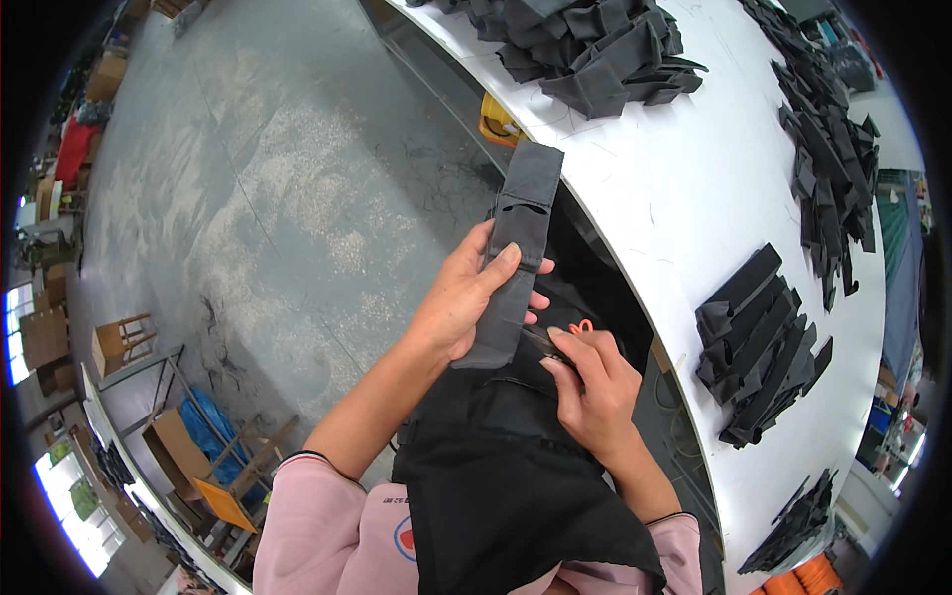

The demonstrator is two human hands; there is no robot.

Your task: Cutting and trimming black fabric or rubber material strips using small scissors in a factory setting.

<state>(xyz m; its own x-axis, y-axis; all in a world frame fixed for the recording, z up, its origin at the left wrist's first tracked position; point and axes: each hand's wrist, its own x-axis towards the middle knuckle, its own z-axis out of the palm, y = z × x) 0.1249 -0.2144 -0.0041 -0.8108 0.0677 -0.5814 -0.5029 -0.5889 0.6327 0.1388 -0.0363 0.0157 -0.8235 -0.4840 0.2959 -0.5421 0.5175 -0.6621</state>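
My left hand is closed around a long dark grey fabric strip, thumb on top and fingers behind it. The strip is held up at a slant over my lap, and a crosswise slit or fold opening shows near its upper end. Close to its lower right edge, my right hand grips small thread snips. Their orange loop shows above the fingers, and the metal blades point toward the strip. Whether the blades touch the fabric I cannot tell. A black apron covers my lap below both hands.
To my right curves a white table. On it lie a large heap of dark fabric pieces, a smaller stack of strips and a long row at the far edge. A yellow container sits below the table edge; wooden stools stand at lower left.
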